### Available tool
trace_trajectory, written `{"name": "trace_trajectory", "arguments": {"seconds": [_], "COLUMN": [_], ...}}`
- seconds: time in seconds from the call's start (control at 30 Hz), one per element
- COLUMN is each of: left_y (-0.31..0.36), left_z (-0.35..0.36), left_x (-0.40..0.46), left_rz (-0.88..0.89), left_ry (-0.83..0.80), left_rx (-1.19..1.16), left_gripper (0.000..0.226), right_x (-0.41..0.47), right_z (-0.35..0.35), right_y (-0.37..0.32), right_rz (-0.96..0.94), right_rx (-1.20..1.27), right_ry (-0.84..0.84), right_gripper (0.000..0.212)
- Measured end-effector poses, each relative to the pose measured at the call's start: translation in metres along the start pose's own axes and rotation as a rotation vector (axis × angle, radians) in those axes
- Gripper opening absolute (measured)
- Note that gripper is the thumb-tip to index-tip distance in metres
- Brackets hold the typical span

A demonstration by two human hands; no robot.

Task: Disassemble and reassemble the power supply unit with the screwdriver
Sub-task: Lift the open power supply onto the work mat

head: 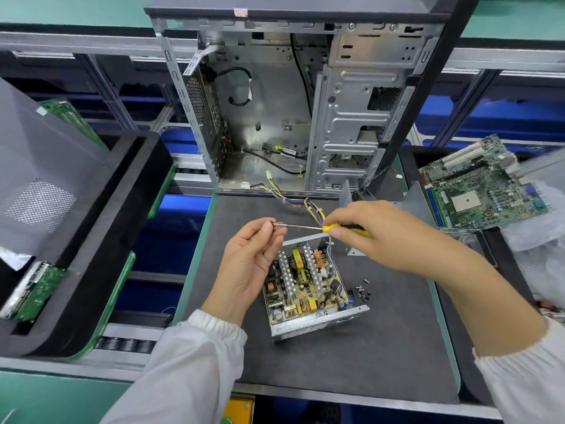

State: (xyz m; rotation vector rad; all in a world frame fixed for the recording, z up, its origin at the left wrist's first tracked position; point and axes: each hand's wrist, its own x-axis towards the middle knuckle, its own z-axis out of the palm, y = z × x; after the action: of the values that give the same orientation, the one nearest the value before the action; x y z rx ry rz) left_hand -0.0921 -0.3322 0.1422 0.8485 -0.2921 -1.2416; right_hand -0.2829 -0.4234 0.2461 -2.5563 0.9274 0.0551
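Nearest the wearer, 2 white elastic-cuffed sleeves (195, 356) come in from the bottom edge onto the dark grey work mat with green rim (382, 347). On the mat, just beyond the cuffs, sits the open silver metal power supply unit (308, 286), lid off, its crowded board of heatsinks, coils and yellow transformers exposed; its long axis runs from lower left near the wearer to upper right, away toward the case. Just right of it lies a small scatter of dark loose screws (360, 291), apart from the housing. Above the unit's far end, both hands share 1 tool. The right hand (376, 228) grips the yellow-and-black handled screwdriver (318, 227) by its handle, fingers curled round it. The shaft runs nearly level, pointing left, crosswise to the unit's long axis. The left hand (250, 255), palm up, pinches the tip end between fingertips and thumb; whether a screw sits on the tip I cannot tell. The unit lies below and slightly nearer than the shaft, under the gap between the 2 hands; the left hand is nearer to its left wall. Likely next: swing the tip down toward the board or housing. Further off, a bundle of yellow, purple and black wires (312, 209) trails from the unit toward the upright bare steel computer case (345, 123). To the right lies a green motherboard (480, 191).
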Motion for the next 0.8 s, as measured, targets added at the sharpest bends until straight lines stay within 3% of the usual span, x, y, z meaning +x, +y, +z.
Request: {"name": "trace_trajectory", "arguments": {"seconds": [0.23, 0.37, 0.47, 0.63, 0.8], "left_y": [0.001, 0.007, 0.009, 0.001, 0.000], "left_z": [-0.005, -0.009, -0.012, -0.024, -0.039], "left_x": [-0.002, -0.004, -0.009, -0.019, -0.022], "left_rz": [0.069, 0.109, 0.113, 0.110, 0.093], "left_ry": [-0.023, -0.029, -0.015, 0.046, 0.053], "left_rx": [0.077, 0.110, 0.137, 0.085, 0.081], "left_gripper": [0.015, 0.015, 0.014, 0.013, 0.015], "right_x": [0.003, 0.003, 0.007, 0.013, 0.017], "right_z": [-0.001, -0.009, -0.015, -0.013, -0.015], "right_y": [-0.005, -0.010, -0.016, -0.030, -0.035], "right_rz": [-0.034, -0.031, 0.001, -0.021, -0.007], "right_rx": [0.024, 0.227, 0.452, 0.514, 0.592], "right_ry": [-0.011, 0.050, 0.107, 0.249, 0.125], "right_gripper": [0.022, 0.026, 0.011, 0.009, 0.009]}}
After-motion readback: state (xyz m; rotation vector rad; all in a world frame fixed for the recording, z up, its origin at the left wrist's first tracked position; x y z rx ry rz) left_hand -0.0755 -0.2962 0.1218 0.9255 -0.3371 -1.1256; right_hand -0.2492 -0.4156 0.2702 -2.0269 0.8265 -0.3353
